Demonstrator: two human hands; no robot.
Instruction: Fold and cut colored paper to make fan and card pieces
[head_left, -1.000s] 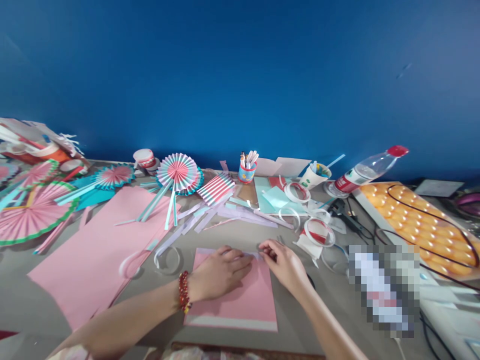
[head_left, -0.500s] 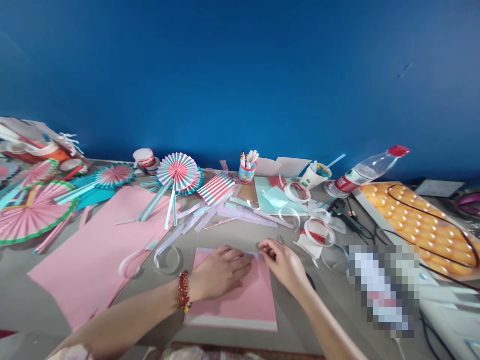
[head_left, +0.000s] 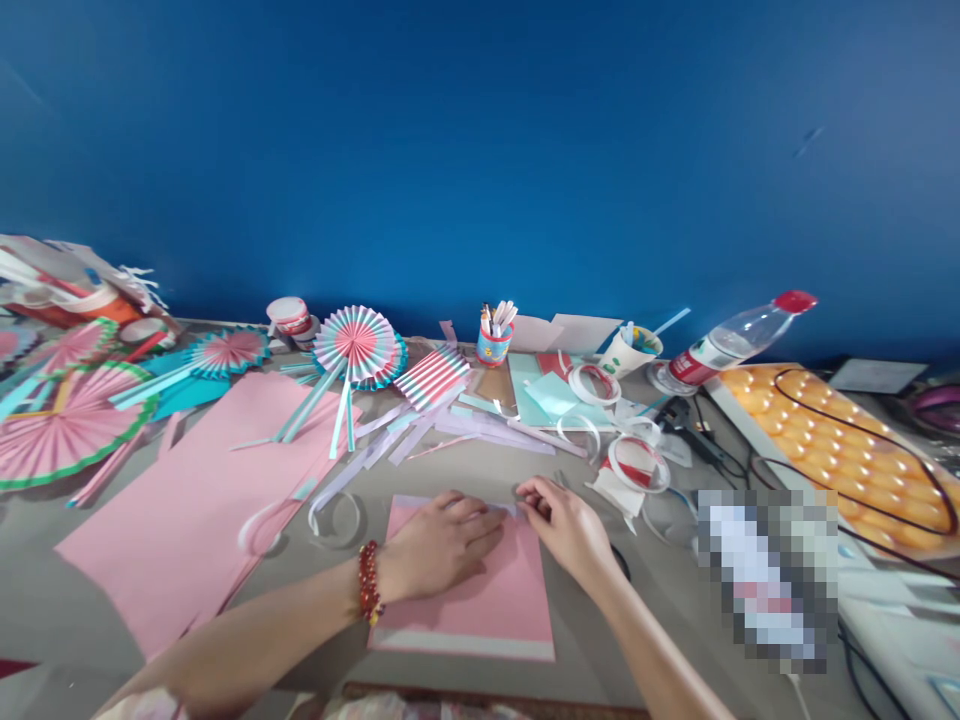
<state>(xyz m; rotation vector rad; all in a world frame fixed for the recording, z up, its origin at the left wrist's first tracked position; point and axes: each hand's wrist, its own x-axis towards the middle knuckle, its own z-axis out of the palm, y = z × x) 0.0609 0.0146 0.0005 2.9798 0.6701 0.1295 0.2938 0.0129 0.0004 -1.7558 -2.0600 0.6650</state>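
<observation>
In front of me a sheet of pink paper [head_left: 510, 600] lies flat on the grey table. A whitish strip [head_left: 465, 643], which looks like tape, runs along its near edge, and a paler band shows along the far edge. My left hand [head_left: 446, 545] rests flat on the sheet with its fingers stretched to the right, wearing a red bead bracelet [head_left: 368, 583]. At the far right corner of the sheet is my right hand [head_left: 566, 525], its fingers curled and pinched together. What lies between those fingertips is hidden.
Larger pink sheets [head_left: 202, 490] and folded paper fans [head_left: 355, 345] lie on the left. Paper strips [head_left: 390, 440], a pen cup [head_left: 495, 345] and tape rolls [head_left: 639, 465] are farther back. A bottle [head_left: 720, 350], cables and a yellow padded sheet [head_left: 840, 450] stand right, before a blue wall [head_left: 480, 170].
</observation>
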